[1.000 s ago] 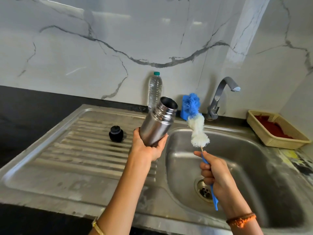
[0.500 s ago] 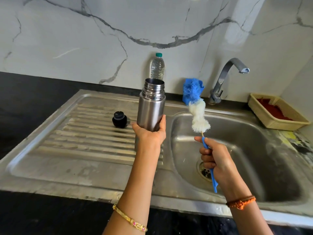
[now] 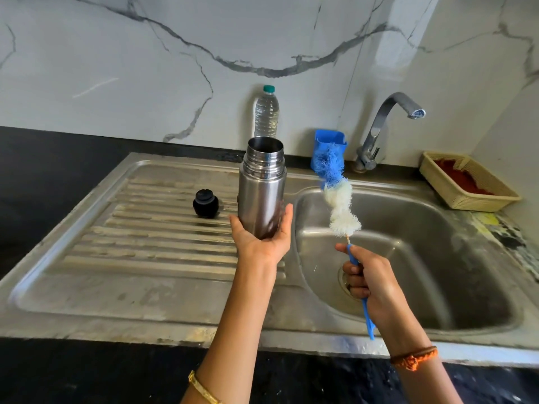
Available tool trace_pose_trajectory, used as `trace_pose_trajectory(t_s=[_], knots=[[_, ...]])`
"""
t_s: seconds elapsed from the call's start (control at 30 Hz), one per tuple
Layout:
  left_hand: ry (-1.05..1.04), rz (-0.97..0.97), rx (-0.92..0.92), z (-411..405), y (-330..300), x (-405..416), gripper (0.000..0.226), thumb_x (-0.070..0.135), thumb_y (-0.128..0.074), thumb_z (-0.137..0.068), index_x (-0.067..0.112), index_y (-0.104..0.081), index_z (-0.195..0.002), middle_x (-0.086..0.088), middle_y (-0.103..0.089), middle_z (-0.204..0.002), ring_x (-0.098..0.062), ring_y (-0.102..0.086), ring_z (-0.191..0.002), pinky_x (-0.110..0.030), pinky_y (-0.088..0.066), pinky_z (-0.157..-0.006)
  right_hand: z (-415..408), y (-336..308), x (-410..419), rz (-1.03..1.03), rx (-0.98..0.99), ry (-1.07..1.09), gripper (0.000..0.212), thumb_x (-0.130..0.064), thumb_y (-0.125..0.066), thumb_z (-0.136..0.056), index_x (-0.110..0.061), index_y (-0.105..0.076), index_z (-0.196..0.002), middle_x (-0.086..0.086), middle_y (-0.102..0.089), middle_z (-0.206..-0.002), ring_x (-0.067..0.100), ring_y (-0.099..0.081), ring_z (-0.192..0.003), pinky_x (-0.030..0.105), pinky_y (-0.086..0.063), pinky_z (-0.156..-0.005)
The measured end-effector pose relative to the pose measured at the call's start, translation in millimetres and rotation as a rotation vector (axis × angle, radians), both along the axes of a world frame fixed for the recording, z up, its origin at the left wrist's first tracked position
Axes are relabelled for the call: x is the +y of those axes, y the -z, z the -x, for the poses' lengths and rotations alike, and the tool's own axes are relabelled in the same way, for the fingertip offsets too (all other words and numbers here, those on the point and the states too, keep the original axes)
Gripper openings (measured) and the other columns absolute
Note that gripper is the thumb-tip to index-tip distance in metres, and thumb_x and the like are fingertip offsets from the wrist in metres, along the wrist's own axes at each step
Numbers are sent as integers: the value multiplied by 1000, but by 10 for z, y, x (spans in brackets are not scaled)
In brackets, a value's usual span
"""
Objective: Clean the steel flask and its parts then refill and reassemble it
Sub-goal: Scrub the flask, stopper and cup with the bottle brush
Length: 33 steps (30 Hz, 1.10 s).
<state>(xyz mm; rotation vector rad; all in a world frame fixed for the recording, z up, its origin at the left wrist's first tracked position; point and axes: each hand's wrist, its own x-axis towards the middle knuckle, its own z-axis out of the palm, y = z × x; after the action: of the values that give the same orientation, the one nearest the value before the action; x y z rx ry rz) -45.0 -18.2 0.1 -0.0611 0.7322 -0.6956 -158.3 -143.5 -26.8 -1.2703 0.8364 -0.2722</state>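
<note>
I've got left hand [image 3: 262, 240] fingers wrapped round the open flask [image 3: 261, 188], right hand [image 3: 369, 282] fisting the bottle brush [image 3: 338, 196]; scrubbing, refill, reassembly all left.

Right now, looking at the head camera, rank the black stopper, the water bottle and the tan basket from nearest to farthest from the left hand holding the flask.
From the left hand gripping the steel flask:
1. Black stopper, on the drainboard just to its left.
2. Water bottle, behind it against the wall.
3. Tan basket, far right beyond the sink basin.
</note>
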Motion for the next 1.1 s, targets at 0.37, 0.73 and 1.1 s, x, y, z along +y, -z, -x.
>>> trace_pose_trajectory(t_s=[0.37,0.73,1.1], knots=[[-338,-875,-817,317,-307,399,13,33,-55,-86,23,-48,-82,4,-51,-79,-9,-52,-64,-20,-44,-52,268,-17,441,191,-17,31,29,-10,-37,-95,-13,-66,-99,-9,-33,-44,1,-21,-34,14,-16,-31],[-2,-1642,-1886,-492,-427,389,60,39,-76,-72,15,-51,-121,0,-61,-111,-14,-57,-99,-26,-46,-87,650,49,1338,30,-236,58,36,5,-35,-94,-8,-68,-96,-2,-31,-41,3,-24,-32,12,-22,-30],[172,-1575,-1877,-436,-722,480,46,35,-76,-73,21,-58,-112,5,-64,-104,-10,-59,-94,-24,-47,-83,674,-23,1365,276,-114,-69,31,-12,-34,-97,-24,-63,-95,-11,-26,-42,3,-22,-37,16,-20,-36]])
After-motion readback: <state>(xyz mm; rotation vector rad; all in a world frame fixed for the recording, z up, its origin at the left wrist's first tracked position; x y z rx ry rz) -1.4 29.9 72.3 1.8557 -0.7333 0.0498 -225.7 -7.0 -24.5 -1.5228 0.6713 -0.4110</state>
